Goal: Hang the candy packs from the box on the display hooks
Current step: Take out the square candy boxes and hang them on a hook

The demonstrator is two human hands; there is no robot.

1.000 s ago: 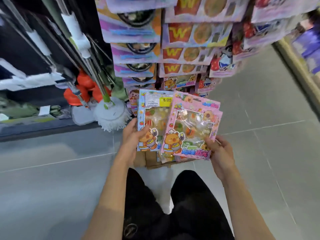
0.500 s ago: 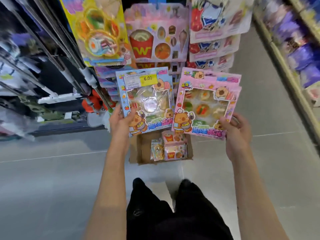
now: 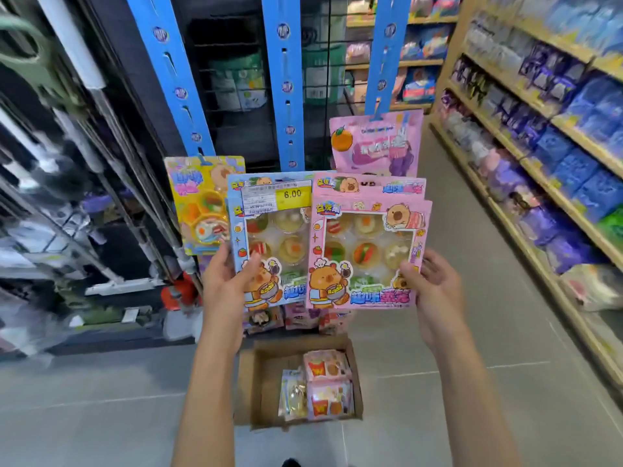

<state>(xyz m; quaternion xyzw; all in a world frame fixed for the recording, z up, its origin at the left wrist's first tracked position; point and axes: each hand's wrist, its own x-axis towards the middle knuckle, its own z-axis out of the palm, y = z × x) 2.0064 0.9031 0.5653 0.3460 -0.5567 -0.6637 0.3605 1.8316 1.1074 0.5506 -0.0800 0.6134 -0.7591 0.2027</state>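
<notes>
Wooden shelving (image 3: pixel 526 170) stocked with blue and purple packets is running down the right edge of the frame, and three blue hanging strips (image 3: pixel 285 79) are dropping from the top centre in front of a dark wire rack. A cardboard box (image 3: pixel 259 382) is sitting on the grey floor at lower centre, with a few small candy packs (image 3: pixel 328 385) lying in its right half. At mid-frame the person is holding up two large packs side by side: the pink pack (image 3: pixel 367 251) is overlapping the right edge of the blue pack (image 3: pixel 269 237), which is carrying a yellow 6.00 price label. The left hand (image 3: pixel 226 281) is gripping the blue pack's lower left corner, thumb pressing on its front. The right hand (image 3: pixel 435 284) is pinching the pink pack's lower right edge. A yellow pack (image 3: pixel 199 203) and a pink pouch (image 3: pixel 377 143) are hanging from the strips just behind.
</notes>
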